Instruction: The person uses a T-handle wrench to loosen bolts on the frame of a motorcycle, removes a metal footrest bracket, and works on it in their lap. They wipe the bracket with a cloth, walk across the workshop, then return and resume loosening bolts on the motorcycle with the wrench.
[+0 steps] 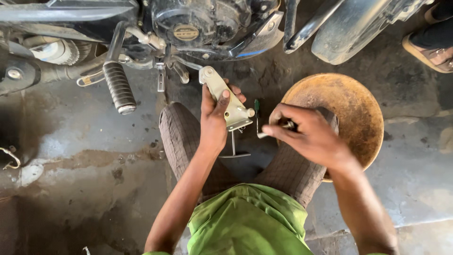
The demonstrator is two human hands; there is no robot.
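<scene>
Where right hand (309, 134) closes, small tool (271, 131) mostly hidden.

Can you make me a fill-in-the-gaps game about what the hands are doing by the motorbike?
1. The left hand holds a pale metal ____ with a bolt at its end.
2. The right hand grips a small tool, and behind it sits a round, rusty ____.
3. Near the motorbike engine, a black ribbed ____ sticks out.
4. The person wears a ____ shirt.

Missing words: bracket; pan; footpeg; green
</scene>
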